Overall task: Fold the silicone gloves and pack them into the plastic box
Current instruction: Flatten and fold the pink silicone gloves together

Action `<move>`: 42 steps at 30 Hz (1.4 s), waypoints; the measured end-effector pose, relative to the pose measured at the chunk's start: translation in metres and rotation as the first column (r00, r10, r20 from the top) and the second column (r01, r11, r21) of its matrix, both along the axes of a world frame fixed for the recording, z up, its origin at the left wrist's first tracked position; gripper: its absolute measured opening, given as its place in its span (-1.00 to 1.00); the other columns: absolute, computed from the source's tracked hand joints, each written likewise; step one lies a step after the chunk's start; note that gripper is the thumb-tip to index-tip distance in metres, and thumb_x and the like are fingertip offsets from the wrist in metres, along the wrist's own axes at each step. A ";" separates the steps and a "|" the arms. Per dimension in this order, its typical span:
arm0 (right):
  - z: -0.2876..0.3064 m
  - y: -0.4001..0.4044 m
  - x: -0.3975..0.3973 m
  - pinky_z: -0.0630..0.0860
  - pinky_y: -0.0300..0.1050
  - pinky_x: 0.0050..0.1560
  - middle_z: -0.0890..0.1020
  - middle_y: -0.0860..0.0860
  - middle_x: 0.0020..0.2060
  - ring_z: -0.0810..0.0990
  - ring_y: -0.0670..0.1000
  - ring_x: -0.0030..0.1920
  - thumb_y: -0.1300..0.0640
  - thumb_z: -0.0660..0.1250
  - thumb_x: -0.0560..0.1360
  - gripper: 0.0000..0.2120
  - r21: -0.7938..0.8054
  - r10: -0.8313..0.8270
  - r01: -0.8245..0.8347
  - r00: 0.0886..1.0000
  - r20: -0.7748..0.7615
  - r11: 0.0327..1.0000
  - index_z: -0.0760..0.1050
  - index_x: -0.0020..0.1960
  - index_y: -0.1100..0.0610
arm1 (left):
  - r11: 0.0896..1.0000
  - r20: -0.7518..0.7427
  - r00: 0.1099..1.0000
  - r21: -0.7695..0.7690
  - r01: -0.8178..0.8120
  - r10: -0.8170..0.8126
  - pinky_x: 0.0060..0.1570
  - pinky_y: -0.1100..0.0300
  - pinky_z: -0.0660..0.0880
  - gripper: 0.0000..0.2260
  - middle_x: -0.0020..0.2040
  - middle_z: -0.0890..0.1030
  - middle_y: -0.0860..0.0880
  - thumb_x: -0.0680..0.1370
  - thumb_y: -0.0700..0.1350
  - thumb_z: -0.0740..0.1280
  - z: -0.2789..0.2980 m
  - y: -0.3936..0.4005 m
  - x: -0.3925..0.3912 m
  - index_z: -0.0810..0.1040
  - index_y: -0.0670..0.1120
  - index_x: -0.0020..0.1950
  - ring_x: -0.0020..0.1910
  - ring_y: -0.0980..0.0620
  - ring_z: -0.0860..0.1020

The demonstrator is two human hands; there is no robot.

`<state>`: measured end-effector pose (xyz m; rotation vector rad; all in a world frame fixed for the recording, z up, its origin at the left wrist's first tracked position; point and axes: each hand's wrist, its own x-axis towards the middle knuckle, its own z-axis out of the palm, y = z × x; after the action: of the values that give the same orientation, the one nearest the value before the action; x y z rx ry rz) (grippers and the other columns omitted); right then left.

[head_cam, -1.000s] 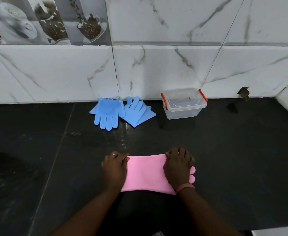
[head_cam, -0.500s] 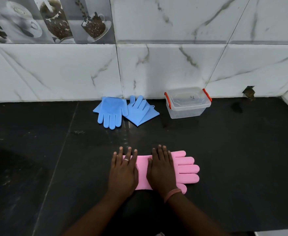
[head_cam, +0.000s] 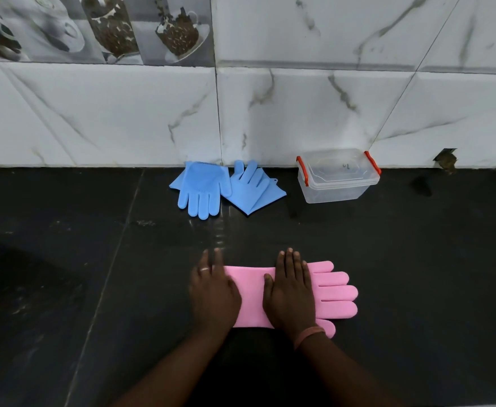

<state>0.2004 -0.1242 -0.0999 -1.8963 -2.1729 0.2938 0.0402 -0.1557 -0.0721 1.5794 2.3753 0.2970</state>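
A pink silicone glove [head_cam: 333, 292] lies flat on the black counter, its fingers pointing right. My left hand [head_cam: 213, 292] presses flat on the cuff end, fingers spread. My right hand [head_cam: 290, 289] lies flat on the palm part of the glove. Neither hand grips it. Two blue silicone gloves [head_cam: 202, 188] lie overlapping at the back by the wall. To their right stands a clear plastic box [head_cam: 337, 186] with red clips, its lid on.
The black counter [head_cam: 94, 289] runs to a white marble-tiled wall [head_cam: 299, 113] at the back. A small chipped hole [head_cam: 446, 161] sits at the wall's base on the right. A side wall begins at the far right edge.
My hands went from gripping the glove's ends to lying flat on it. Since half a second ago they have slid apart, baring more pink between them.
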 end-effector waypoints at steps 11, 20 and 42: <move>0.016 -0.030 -0.049 -0.18 -0.46 0.48 0.13 -0.04 0.61 0.19 -0.05 0.57 0.16 0.22 0.61 -0.31 -0.064 -0.088 0.066 0.875 -0.476 0.996 -0.06 0.62 0.02 | 0.961 0.085 0.988 -0.258 -0.101 0.127 0.25 0.01 0.44 -0.53 0.26 0.60 -0.10 0.48 0.19 0.38 0.017 0.005 -0.025 0.53 -0.03 0.31 0.28 -0.14 0.51; 0.029 -0.030 -0.044 0.07 -0.31 0.53 0.23 -0.10 0.57 0.22 -0.21 0.48 0.12 0.08 0.55 -0.38 -0.178 -0.184 0.082 0.696 -0.694 0.981 0.10 0.60 0.04 | 0.924 0.569 0.736 -0.313 -0.219 0.367 0.07 -0.02 0.60 -0.51 0.18 0.59 -0.17 0.44 -0.09 0.57 0.025 0.013 -0.022 0.40 -0.16 0.24 0.09 -0.15 0.61; 0.070 -0.004 0.040 0.62 -0.06 -0.07 0.70 0.11 -0.13 0.70 0.03 -0.09 -0.17 0.11 0.64 -0.58 -0.585 -0.585 -0.103 0.033 -0.810 0.805 0.61 0.08 0.10 | 0.941 0.921 0.231 -0.334 0.052 0.314 -0.33 0.16 0.66 -0.77 -0.35 0.73 0.06 0.50 -0.33 0.43 0.099 0.032 0.104 0.61 -0.05 0.06 -0.26 0.01 0.73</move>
<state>0.2401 -0.1281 -0.0299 -1.3279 -0.6879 1.6758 0.1445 -0.1238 0.0268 0.5992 1.3681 0.6806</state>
